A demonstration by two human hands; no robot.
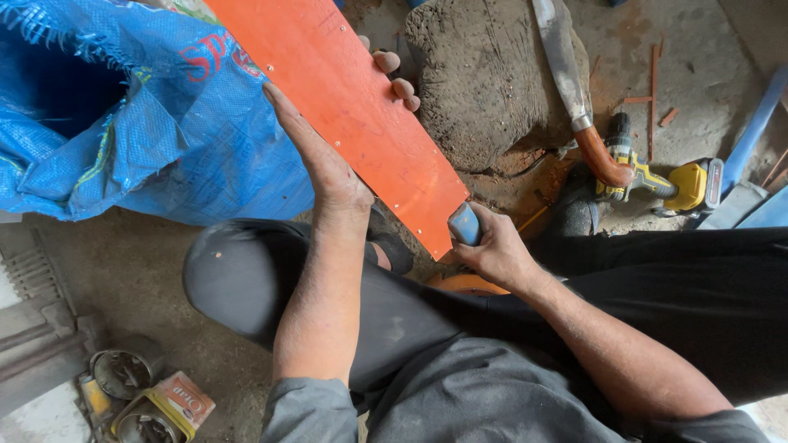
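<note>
Orange sheet-metal panel (361, 115): your left hand (328, 164) clamps it, fingers (392, 82) wrapped over; right hand (492, 246) grips a blue-handled tool (465, 223) at its lower edge; progress unclear.

A crumpled blue woven sack (139, 115) lies on the dusty floor (139, 262) at the left. A worn wooden block (484, 78) stands ahead, a long blade (562, 61) resting across it. Just beside it lies a yellow cordless drill (657, 176). Open tins (152, 398), perhaps holding small hardware, sit at the lower left.
</note>
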